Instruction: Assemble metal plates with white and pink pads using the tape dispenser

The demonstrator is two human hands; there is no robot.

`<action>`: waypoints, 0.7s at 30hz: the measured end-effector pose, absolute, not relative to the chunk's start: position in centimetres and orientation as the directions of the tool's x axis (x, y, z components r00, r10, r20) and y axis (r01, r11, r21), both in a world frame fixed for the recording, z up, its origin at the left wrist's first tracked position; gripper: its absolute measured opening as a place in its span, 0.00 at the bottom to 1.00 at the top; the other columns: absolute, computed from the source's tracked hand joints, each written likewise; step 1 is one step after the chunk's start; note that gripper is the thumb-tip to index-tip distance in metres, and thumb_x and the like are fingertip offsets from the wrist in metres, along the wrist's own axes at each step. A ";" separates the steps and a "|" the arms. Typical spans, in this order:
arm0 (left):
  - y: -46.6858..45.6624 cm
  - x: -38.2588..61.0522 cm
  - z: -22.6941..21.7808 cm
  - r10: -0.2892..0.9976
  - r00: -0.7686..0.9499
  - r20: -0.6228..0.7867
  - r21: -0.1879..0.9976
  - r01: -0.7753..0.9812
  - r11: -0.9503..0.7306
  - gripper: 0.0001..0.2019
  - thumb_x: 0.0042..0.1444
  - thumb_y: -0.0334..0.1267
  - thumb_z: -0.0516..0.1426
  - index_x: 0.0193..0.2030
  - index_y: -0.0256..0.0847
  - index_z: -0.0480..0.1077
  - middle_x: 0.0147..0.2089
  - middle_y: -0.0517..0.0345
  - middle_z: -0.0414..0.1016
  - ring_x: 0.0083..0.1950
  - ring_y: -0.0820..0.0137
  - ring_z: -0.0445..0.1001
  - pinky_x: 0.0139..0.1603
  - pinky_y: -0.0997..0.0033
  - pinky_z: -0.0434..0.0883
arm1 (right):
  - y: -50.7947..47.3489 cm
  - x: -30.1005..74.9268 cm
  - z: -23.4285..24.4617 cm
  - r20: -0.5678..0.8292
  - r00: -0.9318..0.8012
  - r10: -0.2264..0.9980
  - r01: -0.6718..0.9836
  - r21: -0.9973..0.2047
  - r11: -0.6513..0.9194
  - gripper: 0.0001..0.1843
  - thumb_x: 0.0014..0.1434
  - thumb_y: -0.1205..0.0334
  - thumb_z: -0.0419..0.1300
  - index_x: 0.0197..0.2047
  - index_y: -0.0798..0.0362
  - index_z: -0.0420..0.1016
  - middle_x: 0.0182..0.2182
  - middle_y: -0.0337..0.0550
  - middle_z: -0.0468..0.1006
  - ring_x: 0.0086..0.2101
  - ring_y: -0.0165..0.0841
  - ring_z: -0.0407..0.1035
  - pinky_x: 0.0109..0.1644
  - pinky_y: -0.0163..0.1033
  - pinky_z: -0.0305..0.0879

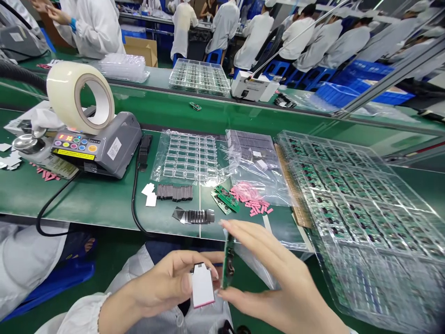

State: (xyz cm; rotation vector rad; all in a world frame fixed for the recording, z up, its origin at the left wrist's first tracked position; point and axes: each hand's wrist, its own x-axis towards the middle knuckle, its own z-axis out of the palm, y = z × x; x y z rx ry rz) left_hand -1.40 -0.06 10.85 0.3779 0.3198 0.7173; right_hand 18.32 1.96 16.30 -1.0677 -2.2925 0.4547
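My left hand [167, 282] pinches a small flat white piece [203, 288] with a pink lower edge and a dark tip at its top. Close beside it, my right hand [274, 273] grips a green circuit board [228, 260] by its ends, thumb below and fingers above. The board stands edge-on, dark parts facing right. Fingers of my left hand reach behind the white piece toward the board; whether they touch it I cannot tell. Above my hands on the bench lie two green boards [225, 197], pink strips [255, 199] and a row of dark pieces [200, 216].
A tape dispenser [100, 148] carries a large tape roll [62, 95] at the left. Clear trays of boards [347, 204] stick out past the bench at the right. Behind lie a clear empty-celled tray [189, 157] and a bagged stack [253, 148]. A co-worker's sleeve [31, 264] is at the left.
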 end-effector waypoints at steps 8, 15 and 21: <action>-0.6 -0.9 11.0 0.709 0.649 -0.276 0.463 -0.557 0.689 0.21 0.39 0.51 0.68 0.37 0.38 0.78 0.27 0.59 0.72 0.28 0.79 0.68 0.28 0.83 0.61 | 1.8 16.2 18.4 0.244 -0.692 0.680 0.509 -0.503 0.699 0.41 0.48 0.58 0.69 0.62 0.56 0.58 0.53 0.49 0.71 0.53 0.36 0.67 0.56 0.34 0.67; -1.0 -0.9 11.0 0.725 0.628 -0.282 0.507 -0.544 0.669 0.22 0.38 0.54 0.67 0.30 0.35 0.77 0.25 0.59 0.70 0.28 0.78 0.66 0.30 0.82 0.63 | 2.3 15.6 18.2 0.272 -0.718 0.641 0.498 -0.443 0.746 0.40 0.46 0.59 0.69 0.60 0.59 0.59 0.53 0.50 0.70 0.53 0.35 0.65 0.59 0.33 0.63; -1.0 -0.7 11.2 0.716 0.639 -0.280 0.506 -0.536 0.676 0.23 0.38 0.55 0.67 0.30 0.35 0.77 0.24 0.59 0.70 0.27 0.78 0.68 0.29 0.83 0.65 | 2.3 15.7 18.5 0.279 -0.725 0.630 0.483 -0.445 0.754 0.38 0.49 0.55 0.68 0.59 0.60 0.61 0.52 0.51 0.71 0.53 0.35 0.66 0.58 0.35 0.65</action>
